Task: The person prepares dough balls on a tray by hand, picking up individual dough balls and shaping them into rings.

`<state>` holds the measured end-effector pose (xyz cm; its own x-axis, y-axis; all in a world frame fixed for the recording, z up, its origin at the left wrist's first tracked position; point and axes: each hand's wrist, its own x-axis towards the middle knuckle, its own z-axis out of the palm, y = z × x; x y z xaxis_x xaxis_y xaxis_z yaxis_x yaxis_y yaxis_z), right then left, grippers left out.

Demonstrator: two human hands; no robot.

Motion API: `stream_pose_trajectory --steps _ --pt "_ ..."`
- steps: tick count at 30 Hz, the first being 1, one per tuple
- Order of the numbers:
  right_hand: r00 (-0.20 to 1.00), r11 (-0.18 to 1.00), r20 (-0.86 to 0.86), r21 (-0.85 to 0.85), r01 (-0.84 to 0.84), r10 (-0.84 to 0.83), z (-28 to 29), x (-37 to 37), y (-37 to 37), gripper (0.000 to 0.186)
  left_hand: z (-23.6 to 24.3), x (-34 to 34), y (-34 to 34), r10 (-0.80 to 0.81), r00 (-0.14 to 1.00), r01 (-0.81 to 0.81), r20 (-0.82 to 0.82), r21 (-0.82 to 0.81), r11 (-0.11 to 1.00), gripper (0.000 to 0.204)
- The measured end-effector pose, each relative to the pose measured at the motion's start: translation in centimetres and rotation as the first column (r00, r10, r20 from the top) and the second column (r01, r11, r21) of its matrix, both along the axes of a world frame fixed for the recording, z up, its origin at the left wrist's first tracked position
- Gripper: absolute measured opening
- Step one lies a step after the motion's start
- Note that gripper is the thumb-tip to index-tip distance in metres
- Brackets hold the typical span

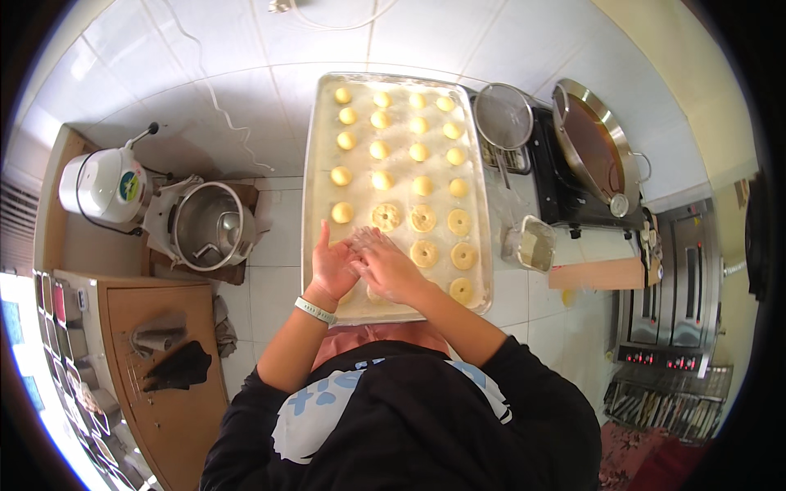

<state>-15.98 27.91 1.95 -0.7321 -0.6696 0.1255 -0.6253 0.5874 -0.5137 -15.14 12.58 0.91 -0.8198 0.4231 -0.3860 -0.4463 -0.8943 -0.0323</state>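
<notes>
My left hand [331, 268] is turned palm up over the near part of a large metal tray [319, 151], its thumb stretched out. Across its fingers lies my right hand [391, 268], flat and palm down, with white powder on the fingers. Whether anything sits between the two hands is hidden. Several round yellow dough balls [341, 176] stand in rows on the tray's far side and left. Nearer and to the right are flattened dough rings [423, 254] with a small central hole. More dough pieces show partly beneath my hands.
Right of the tray are a round sieve [503, 114], a small clear container [536, 244] and a wide pan [610, 135] of brown liquid on a black stove [548, 176]. A white mixer [106, 186] and its steel bowl [209, 225] stand left, beyond a wooden cabinet [164, 319].
</notes>
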Motion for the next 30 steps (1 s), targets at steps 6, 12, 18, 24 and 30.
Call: stream_pose_trajectory --steps 6,12,18,24,30 --pt "0.981 0.974 -0.191 0.227 0.021 0.023 -3.4 -5.6 -4.7 0.064 0.5 3.6 -7.2 0.288 0.957 -0.290 -0.033 -0.065 0.955 0.075" --pt "0.987 0.915 -0.098 0.396 -0.078 0.126 -5.6 -6.0 -5.2 0.066 -0.6 8.4 -10.8 0.497 0.867 -0.495 0.035 -0.056 0.867 0.061" --pt "0.980 0.916 -0.182 0.401 0.004 0.075 -6.1 -6.8 -4.8 0.061 -1.5 10.3 -11.4 0.510 0.855 -0.506 0.096 -0.064 0.860 0.048" --pt "0.992 0.991 -0.127 0.132 0.010 0.007 -4.5 -9.2 -3.3 0.037 -1.6 10.1 -11.7 0.528 0.844 -0.517 0.096 -0.118 0.848 0.042" --pt "0.978 0.988 -0.207 0.153 0.032 0.000 -3.8 -9.0 -3.0 0.025 -1.9 10.1 -11.5 0.505 0.853 -0.494 0.136 -0.107 0.863 0.038"
